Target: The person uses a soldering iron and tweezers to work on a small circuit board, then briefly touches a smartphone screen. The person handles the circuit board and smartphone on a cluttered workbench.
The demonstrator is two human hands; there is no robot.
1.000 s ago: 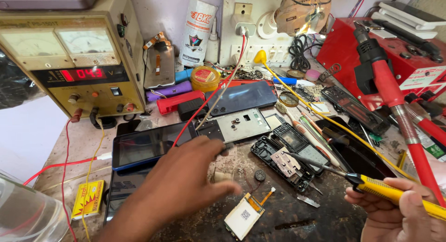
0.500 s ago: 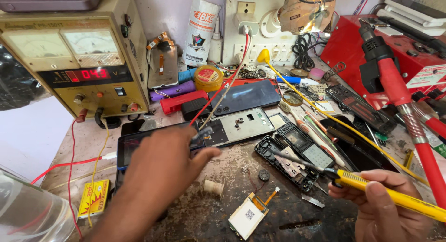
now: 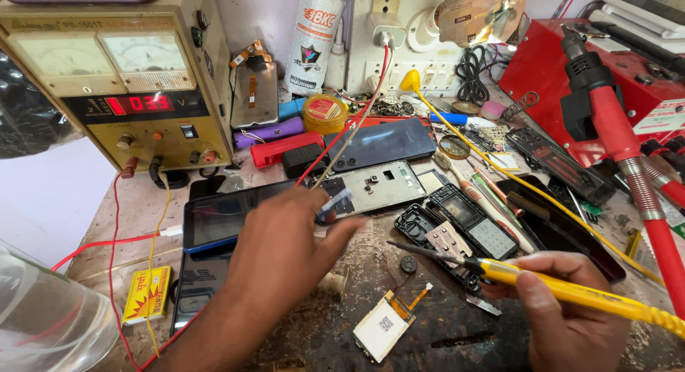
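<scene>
**Two hands busy over the phone parts**

Your left hand [image 3: 289, 254] is over the middle of the messy bench [image 3: 457, 336]. Its fingers are pressed together on a small grey clip [image 3: 334, 205] with a red wire and a pale wire running up from it. The clip sits just in front of the silver phone frame [image 3: 382, 186].

Your right hand [image 3: 567, 308] is closed around a yellow soldering iron [image 3: 571, 290]. The iron's dark tip points left, over the open black keypad phone [image 3: 457, 225].

A small screen part [image 3: 385, 329] with a thin orange strip lies flat on the bench between your two hands, near the iron's tip but not touching it. A blue phone [image 3: 214, 222] lies just left of your left hand. The big power box [image 3: 118, 79] with red numbers stands at the back left.
</scene>
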